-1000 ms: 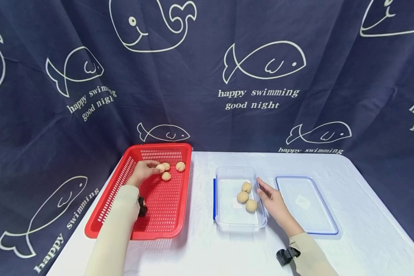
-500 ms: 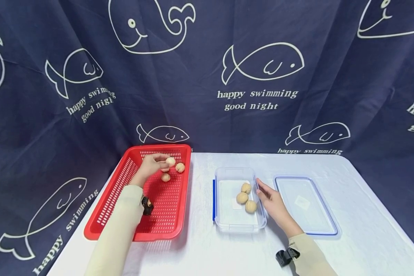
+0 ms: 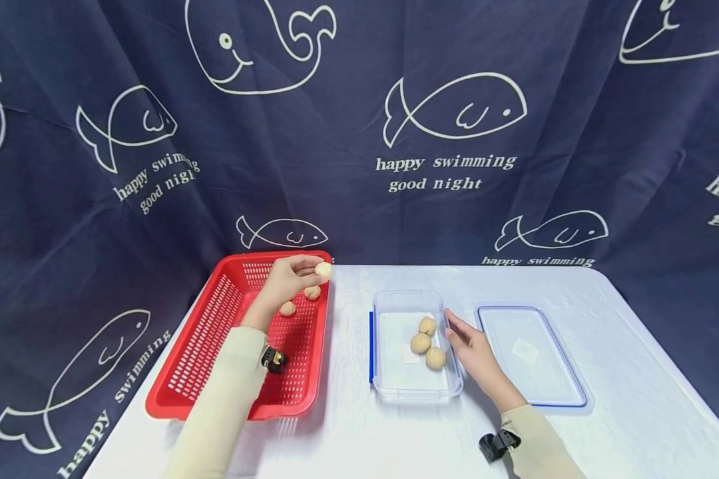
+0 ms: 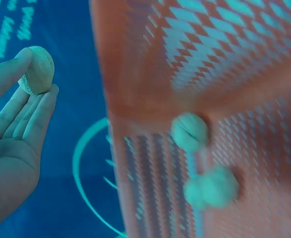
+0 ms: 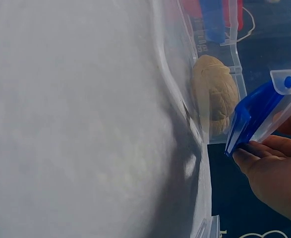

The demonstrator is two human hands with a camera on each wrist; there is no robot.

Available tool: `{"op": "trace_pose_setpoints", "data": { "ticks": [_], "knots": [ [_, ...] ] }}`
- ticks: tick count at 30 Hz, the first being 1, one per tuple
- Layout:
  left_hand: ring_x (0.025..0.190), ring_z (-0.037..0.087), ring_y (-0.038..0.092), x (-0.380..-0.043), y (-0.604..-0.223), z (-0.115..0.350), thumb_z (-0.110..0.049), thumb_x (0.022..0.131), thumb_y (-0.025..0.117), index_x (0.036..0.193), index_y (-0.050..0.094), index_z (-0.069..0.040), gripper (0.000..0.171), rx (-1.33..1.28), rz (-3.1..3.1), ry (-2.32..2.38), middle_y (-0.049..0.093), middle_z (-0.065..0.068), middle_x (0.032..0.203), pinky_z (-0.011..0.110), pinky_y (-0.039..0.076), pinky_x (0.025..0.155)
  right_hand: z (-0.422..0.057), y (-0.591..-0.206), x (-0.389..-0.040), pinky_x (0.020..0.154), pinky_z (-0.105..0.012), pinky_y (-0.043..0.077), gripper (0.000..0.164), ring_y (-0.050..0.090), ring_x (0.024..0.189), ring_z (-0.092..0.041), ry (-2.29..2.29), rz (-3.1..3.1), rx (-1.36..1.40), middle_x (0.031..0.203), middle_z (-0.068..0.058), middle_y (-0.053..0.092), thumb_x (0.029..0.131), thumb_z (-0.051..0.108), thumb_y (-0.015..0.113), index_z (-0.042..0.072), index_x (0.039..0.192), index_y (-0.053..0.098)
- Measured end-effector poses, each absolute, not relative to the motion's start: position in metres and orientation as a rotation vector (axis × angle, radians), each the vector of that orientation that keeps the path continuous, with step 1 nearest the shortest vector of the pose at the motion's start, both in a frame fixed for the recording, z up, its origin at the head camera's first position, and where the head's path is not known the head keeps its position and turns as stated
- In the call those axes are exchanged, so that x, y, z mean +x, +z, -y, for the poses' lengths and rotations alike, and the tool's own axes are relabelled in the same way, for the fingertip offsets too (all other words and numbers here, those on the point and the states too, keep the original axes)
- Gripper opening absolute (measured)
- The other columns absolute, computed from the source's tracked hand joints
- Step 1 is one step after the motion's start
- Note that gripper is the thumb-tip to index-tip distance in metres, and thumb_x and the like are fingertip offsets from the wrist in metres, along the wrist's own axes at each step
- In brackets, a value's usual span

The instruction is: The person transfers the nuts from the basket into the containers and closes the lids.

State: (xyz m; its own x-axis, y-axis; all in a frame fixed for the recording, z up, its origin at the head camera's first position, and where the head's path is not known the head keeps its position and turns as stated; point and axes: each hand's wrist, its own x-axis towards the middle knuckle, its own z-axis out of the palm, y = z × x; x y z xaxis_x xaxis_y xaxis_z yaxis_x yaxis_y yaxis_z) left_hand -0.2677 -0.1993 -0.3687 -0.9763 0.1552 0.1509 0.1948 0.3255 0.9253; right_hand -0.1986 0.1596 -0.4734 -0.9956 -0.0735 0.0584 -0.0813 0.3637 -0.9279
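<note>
My left hand (image 3: 289, 283) pinches a walnut (image 3: 323, 269) between thumb and fingertips, above the right rim of the red basket (image 3: 320, 359). In the left wrist view, the held walnut (image 4: 38, 71) is raised outside the basket wall. More walnuts lie in the basket, including one (image 3: 312, 293) near its right side and another (image 3: 287, 309) below the hand. My right hand (image 3: 475, 349) holds the right side of a clear plastic container (image 3: 395, 392), its fingers on the blue latch (image 5: 257, 116) in the right wrist view. Three walnuts (image 3: 421, 343) sit inside the container.
A clear lid (image 3: 554, 366) with a blue seal lies on the white table (image 3: 359, 439) to the right of the container. Behind the table hangs a dark blue curtain (image 3: 347, 133) with fish drawings. Each wrist carries a small black camera (image 3: 499, 444).
My left hand has lifted a walnut from inside the basket and carried it up and right to the rim. My right hand and the container have stayed put.
</note>
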Motion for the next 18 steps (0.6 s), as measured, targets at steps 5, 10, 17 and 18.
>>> {"op": "trace_pose_setpoints", "data": {
  "ticks": [5, 10, 17, 18],
  "knots": [
    [0.105, 0.028, 0.065, -0.26, -0.359, 0.176, 0.005, 0.078, 0.075, 0.115, 0.064, 0.006, 0.038, -0.38, 2.472, -1.855, 0.067, 0.022, 0.113, 0.025, 0.055, 0.083, -0.159, -0.474, -0.199, 0.11, -0.036, 0.029, 0.046, 0.037, 0.136, -0.034, 1.77, 2.598, 0.134, 0.149, -0.018, 0.035, 0.101, 0.009, 0.046, 0.002, 0.146, 0.036],
    [0.104, 0.027, 0.066, -0.253, -0.352, 0.157, 0.004, 0.078, 0.076, 0.114, 0.066, 0.005, 0.038, -0.43, 2.486, -1.827, 0.068, 0.02, 0.111, 0.03, 0.054, 0.085, -0.159, -0.473, -0.198, 0.11, -0.036, 0.029, 0.047, 0.036, 0.136, -0.033, 1.765, 2.62, 0.133, 0.15, -0.017, 0.033, 0.102, 0.011, 0.045, 0.002, 0.147, 0.034],
    [0.103, 0.027, 0.066, -0.24, -0.348, 0.131, 0.006, 0.076, 0.076, 0.113, 0.066, 0.006, 0.039, -0.511, 2.448, -1.88, 0.068, 0.02, 0.111, 0.031, 0.054, 0.086, -0.16, -0.474, -0.199, 0.111, -0.038, 0.029, 0.047, 0.036, 0.136, -0.035, 1.771, 2.605, 0.13, 0.15, -0.019, 0.034, 0.101, 0.01, 0.046, 0.001, 0.146, 0.035],
    [0.102, 0.027, 0.067, -0.238, -0.348, 0.126, 0.006, 0.076, 0.076, 0.113, 0.066, 0.006, 0.039, -0.52, 2.445, -1.881, 0.068, 0.02, 0.111, 0.031, 0.055, 0.085, -0.16, -0.474, -0.199, 0.111, -0.038, 0.029, 0.047, 0.036, 0.136, -0.034, 1.77, 2.604, 0.126, 0.149, -0.019, 0.034, 0.101, 0.009, 0.046, 0.001, 0.146, 0.035]
  ]
}}
